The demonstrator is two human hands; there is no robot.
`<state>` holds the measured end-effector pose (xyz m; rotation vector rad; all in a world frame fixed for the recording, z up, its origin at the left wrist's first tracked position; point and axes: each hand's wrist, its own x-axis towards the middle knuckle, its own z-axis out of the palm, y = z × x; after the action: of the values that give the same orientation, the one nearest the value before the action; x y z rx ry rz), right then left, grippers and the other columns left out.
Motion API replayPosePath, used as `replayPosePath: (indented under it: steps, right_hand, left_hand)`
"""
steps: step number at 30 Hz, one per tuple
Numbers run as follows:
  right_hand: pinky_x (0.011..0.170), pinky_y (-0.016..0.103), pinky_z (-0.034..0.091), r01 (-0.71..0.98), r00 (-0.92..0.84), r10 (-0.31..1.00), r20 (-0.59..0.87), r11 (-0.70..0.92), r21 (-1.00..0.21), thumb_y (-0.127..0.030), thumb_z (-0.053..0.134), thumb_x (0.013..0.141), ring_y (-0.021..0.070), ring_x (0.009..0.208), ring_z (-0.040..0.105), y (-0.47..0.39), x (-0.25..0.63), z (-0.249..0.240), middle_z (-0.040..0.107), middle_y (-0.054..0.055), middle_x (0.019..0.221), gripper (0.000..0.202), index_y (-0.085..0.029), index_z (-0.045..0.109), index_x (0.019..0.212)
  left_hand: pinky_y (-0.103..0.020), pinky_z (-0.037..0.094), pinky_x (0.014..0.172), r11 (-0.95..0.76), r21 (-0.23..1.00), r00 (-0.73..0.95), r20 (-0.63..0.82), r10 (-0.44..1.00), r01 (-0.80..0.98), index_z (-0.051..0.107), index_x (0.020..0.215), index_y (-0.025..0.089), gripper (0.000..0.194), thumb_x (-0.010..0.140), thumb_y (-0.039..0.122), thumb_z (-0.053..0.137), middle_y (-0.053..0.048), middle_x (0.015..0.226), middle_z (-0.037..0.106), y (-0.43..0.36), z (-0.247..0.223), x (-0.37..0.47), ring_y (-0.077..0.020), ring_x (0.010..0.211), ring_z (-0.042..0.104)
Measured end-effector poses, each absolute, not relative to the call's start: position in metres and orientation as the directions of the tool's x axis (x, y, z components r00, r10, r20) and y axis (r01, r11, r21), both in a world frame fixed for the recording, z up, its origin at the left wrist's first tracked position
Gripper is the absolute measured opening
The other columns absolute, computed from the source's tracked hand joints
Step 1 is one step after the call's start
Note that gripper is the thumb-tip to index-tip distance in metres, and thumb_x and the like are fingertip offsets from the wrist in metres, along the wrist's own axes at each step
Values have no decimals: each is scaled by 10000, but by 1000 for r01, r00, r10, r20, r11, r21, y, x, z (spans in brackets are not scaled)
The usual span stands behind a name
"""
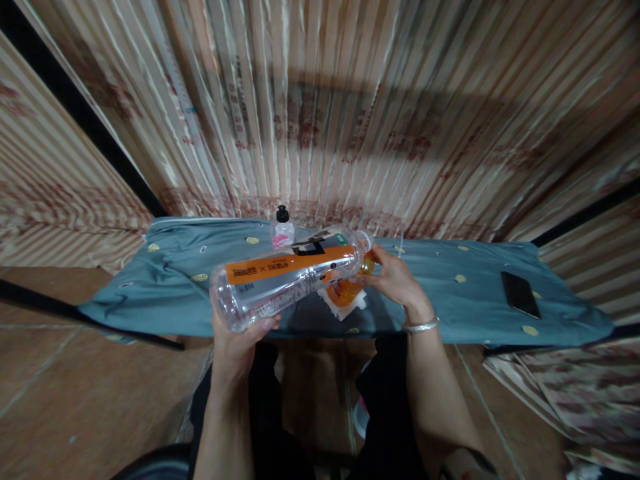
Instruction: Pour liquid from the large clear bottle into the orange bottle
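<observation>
A large clear plastic bottle [293, 267] with an orange and grey label is tilted over the table, its neck up to the right. My left hand [240, 337] is closed around its base from below. At the neck, my right hand [395, 275] has its thumb and fingers curled by the white cap [367, 241]; the bottle partly hides the fingertips. Just beneath lies a see-through orange object [344, 292] on a white tissue-like sheet [345, 312], its kind unclear. Behind the big bottle stands a small clear bottle [283, 230] with a black top and pink marking.
A blue-green cloth [440, 303] with yellow patterns covers the narrow table. A black phone [521, 295] lies at its right end. Striped curtains [325, 133] hang close behind, and dark frame poles [95, 120] slant at the sides. A pale round item [361, 420] sits below the table.
</observation>
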<state>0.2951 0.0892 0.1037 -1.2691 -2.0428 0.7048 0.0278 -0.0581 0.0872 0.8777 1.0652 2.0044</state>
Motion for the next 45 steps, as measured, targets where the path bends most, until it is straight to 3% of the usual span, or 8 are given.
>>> replayPosePath:
  steps: [9, 16, 23, 45]
  right_hand:
    - [1084, 522, 587, 585, -353, 903, 244, 417, -696, -416, 904, 767, 372, 1257, 739, 90, 295, 104, 790, 83, 1366, 708, -260, 692, 1425]
    - [1077, 508, 588, 577, -368, 895, 254, 434, -692, -373, 875, 796, 363, 1240, 748, 91, 296, 102, 801, 87, 1337, 644, -251, 700, 1403]
    - [1087, 535, 573, 568, -364, 899, 245, 423, -706, -348, 871, 791, 373, 1241, 749, 92, 297, 102, 793, 105, 1349, 626, -241, 700, 1384]
    - [1085, 490, 574, 566, -359, 896, 262, 432, -702, -300, 901, 754, 349, 1233, 751, 92, 295, 104, 804, 75, 1331, 650, -250, 702, 1370]
  left_hand:
    - [-235, 529, 402, -421, 865, -542, 223, 810, -273, 550, 1229, 236, 954, 444, 382, 1071, 20, 777, 752, -56, 82, 26, -175, 474, 678]
    - [-227, 506, 390, -432, 872, -543, 252, 801, -231, 601, 1126, 200, 850, 450, 420, 1067, 22, 632, 730, -55, 87, 27, -194, 456, 679]
    - [-225, 510, 385, -425, 877, -545, 248, 801, -225, 659, 944, 180, 693, 446, 440, 1065, 6, 614, 727, -56, 93, 30, -179, 449, 667]
    - [-250, 530, 386, -415, 872, -559, 214, 801, -261, 665, 1088, 197, 815, 412, 383, 1081, 4, 639, 742, -57, 91, 30, -198, 445, 675]
